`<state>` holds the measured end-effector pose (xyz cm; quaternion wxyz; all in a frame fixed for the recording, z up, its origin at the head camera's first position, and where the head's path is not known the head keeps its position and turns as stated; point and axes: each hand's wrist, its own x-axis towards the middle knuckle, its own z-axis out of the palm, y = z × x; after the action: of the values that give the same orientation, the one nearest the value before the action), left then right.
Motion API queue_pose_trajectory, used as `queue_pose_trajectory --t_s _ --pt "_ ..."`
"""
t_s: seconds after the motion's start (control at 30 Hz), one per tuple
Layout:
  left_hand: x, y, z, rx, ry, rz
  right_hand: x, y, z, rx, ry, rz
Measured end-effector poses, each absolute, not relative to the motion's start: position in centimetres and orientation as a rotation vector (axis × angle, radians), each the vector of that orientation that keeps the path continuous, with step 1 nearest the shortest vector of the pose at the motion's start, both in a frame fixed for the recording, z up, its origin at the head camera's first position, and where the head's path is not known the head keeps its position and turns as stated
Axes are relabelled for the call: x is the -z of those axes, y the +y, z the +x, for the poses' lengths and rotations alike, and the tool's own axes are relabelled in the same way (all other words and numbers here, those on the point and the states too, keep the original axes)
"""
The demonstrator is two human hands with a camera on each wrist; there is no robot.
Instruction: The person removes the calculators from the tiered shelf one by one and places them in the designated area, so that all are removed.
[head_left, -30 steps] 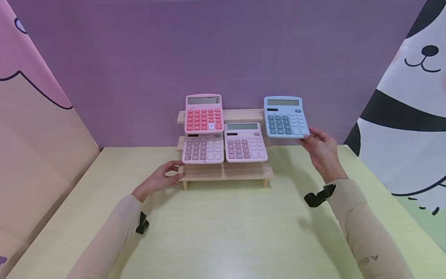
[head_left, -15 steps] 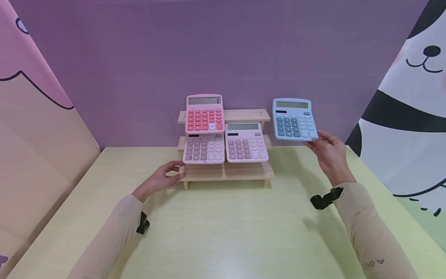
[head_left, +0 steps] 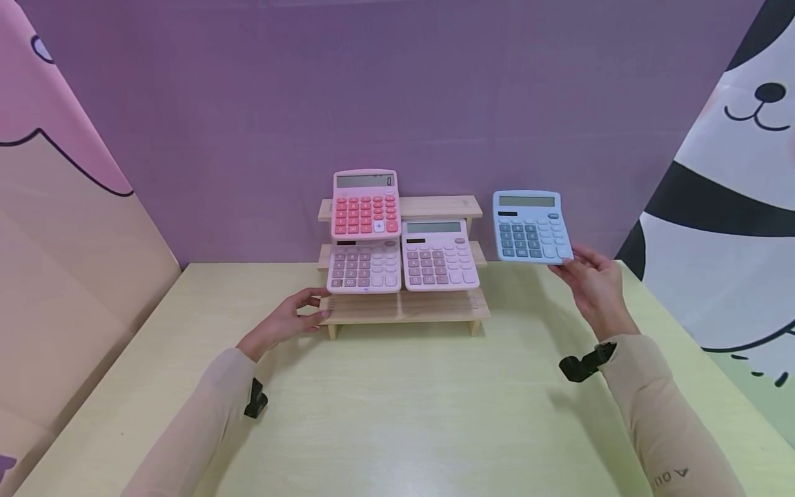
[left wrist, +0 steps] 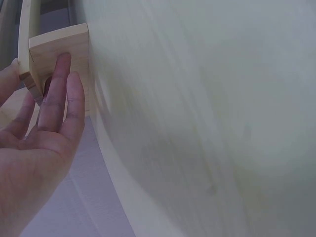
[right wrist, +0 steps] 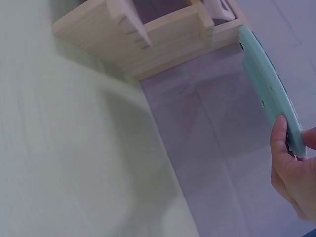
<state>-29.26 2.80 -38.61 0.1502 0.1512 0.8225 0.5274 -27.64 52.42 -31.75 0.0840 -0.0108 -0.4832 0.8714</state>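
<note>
Pale wood table [head_left: 397, 407], purple backdrop [head_left: 422, 90], cartoon print [head_left: 739, 276] off right. Left hand [head_left: 288, 319] gripping wooden shelf [head_left: 406, 312] end, right hand [head_left: 590, 286] pinching blue calculator [head_left: 534, 228].

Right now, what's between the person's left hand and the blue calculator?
In the head view, the tiered wooden rack, holding a red-keyed pink calculator and two pale pink calculators, stands between the left hand and the blue calculator.

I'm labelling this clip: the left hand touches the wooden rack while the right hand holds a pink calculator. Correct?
The colour is wrong: the right hand holds a blue calculator, as the head view shows. The left hand does touch the wooden rack.
</note>
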Motion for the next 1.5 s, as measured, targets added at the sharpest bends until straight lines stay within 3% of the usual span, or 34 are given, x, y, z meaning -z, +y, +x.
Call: queue_pose_trajectory --t_s 0.47,1.5 --pt "39.2 2.8 -29.7 -1.514 2.361 0.417 34.3 53.1 -27.7 -2.495 -1.639 -0.253" --pt "38.9 2.7 -29.5 -1.516 2.363 0.442 37.3 53.1 -28.6 -2.449 -1.796 -0.396"
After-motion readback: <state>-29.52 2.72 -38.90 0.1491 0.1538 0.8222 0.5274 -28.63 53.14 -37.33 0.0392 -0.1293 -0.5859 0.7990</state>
